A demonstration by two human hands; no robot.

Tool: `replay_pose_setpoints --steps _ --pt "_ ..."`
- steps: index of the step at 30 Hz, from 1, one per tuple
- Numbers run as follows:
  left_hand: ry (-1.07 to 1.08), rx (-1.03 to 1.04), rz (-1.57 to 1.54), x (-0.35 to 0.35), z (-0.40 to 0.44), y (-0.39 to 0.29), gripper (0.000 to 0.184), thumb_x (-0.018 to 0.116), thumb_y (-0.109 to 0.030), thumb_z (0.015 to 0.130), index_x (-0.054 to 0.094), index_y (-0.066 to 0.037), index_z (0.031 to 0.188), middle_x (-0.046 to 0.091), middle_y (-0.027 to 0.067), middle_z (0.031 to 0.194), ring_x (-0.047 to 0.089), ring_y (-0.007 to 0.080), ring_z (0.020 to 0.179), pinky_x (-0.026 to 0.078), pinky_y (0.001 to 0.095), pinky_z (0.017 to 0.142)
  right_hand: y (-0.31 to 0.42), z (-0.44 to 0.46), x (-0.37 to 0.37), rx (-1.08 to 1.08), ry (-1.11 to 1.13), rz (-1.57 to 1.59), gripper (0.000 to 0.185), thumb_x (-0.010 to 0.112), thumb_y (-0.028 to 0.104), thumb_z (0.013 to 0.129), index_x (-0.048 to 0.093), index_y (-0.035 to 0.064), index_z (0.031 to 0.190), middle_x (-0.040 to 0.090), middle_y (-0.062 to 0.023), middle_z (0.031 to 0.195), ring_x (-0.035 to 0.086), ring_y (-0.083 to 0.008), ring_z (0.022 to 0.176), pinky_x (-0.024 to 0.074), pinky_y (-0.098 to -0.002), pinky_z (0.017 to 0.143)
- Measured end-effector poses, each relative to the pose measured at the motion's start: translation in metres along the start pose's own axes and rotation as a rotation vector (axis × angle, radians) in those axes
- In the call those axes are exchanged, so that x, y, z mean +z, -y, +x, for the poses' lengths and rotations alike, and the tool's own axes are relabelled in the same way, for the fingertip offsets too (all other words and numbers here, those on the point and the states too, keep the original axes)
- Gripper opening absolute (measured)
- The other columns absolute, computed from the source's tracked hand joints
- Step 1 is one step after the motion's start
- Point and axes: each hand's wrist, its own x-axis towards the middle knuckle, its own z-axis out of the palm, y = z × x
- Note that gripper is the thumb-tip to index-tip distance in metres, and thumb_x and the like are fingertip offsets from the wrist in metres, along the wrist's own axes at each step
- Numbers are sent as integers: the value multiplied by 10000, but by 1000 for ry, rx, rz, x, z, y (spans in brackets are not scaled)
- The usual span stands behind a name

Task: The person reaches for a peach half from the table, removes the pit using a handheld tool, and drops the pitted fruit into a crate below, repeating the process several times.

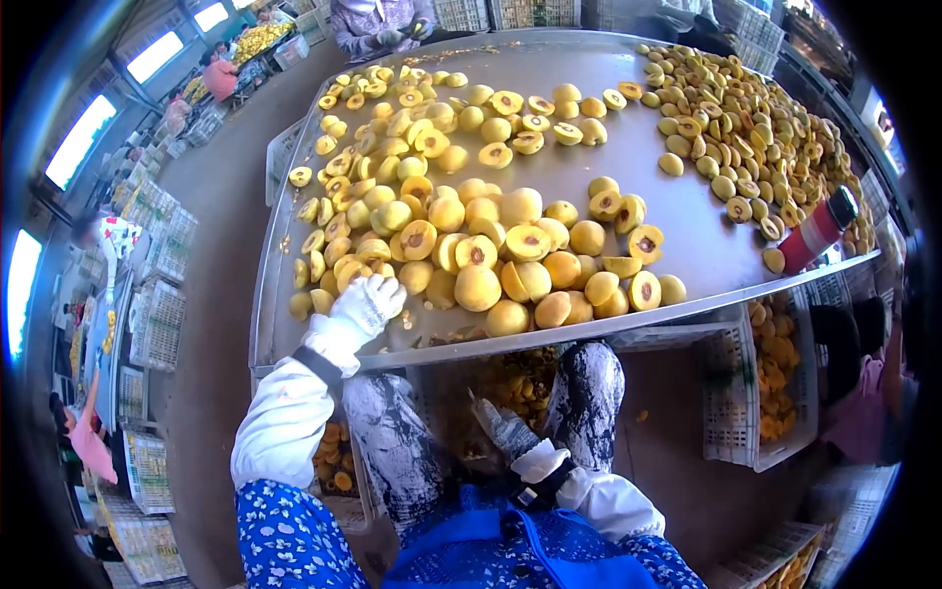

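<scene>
My left hand (369, 306), in a white glove, rests at the near left edge of a pile of yellow peach halves (477, 252) on a metal table. Its fingers curl down against the fruit; whatever is under them is hidden. Some halves lie cut side up with a reddish-brown centre. Below the table edge, between my knees, my right hand (507, 432) wears a greyish glove. Its fingers look closed, and a thin pointed end (474, 397) sticks out from it, too blurred to name. A crate of peach pieces (530, 378) sits under that hand.
The metal table (579, 177) has a raised near rim. A second heap of peach halves (751, 137) covers its right side, beside a red flask (819, 231). Crates of fruit (731, 393) stand below right. Across the table is a co-worker's gloved hand (391, 37).
</scene>
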Motion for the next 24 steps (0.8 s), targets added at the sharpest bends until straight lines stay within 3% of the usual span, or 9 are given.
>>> replay_pose_setpoints --steps 2,4,6,8,10,11,16,20,24 --pt "-200 -209 -437 -20 -15 -8 583 687 -175 728 483 -113 1271 523 105 1199 536 272 1044 471 376 836 -6 -2 3 48 31 145 340 490 225 930 505 45 1218 601 -119 967 593 -238 777 487 -349 637" --pt "-473 -428 -1027 -37 -38 -26 618 747 -262 743 479 -60 1261 550 125 1188 547 273 1070 484 338 874 -9 8 3 277 210 719 410 524 149 871 468 24 1258 592 -139 964 592 -260 724 479 -367 578" --pt "-663 -450 -1903 -27 -54 -39 527 692 -216 797 486 -58 1255 568 154 1170 611 264 951 521 303 723 5 27 -16 541 256 1369 356 517 123 874 500 26 1216 597 -134 917 589 -258 677 468 -359 540" --pt "-759 -534 -2437 -51 -70 -60 454 591 -248 839 507 -23 1224 581 196 1156 640 285 792 510 292 591 57 53 -63 544 121 1180 199 467 170 944 580 50 1056 598 -106 755 590 -278 614 438 -380 505" --pt "-874 -473 -2714 -39 -78 -81 497 512 -373 896 514 34 1182 628 208 1005 640 314 721 525 321 551 65 66 -68 -10 -149 568 226 457 225 960 580 40 1002 577 -129 693 583 -321 609 433 -415 523" --pt "-881 -511 -2844 -41 -79 -90 530 489 -418 908 520 44 1165 639 208 950 639 320 694 529 332 534 76 70 -78 -7 -128 538 260 462 259 958 578 28 984 574 -173 693 578 -363 628 436 -441 549" --pt "-908 -663 -2628 -47 -76 -131 556 399 -477 952 547 30 1129 644 172 893 636 257 676 542 340 580 103 81 -98 -9 -67 411 364 449 354 955 560 7 949 592 -271 731 590 -433 686 440 -498 593" --pt "-948 -784 -2559 -68 -70 -143 497 479 -421 938 561 47 1084 632 170 877 623 222 669 521 306 558 102 81 -90 61 -29 311 393 447 387 948 556 11 941 579 -266 676 586 -442 671 435 -522 587" --pt "-960 -805 -2520 -75 -67 -152 466 500 -412 931 564 35 1048 621 153 870 612 214 666 520 300 567 99 73 -82 -38 31 117 329 527 150 867 507 17 1167 529 -231 813 565 -388 581 429 -470 469"
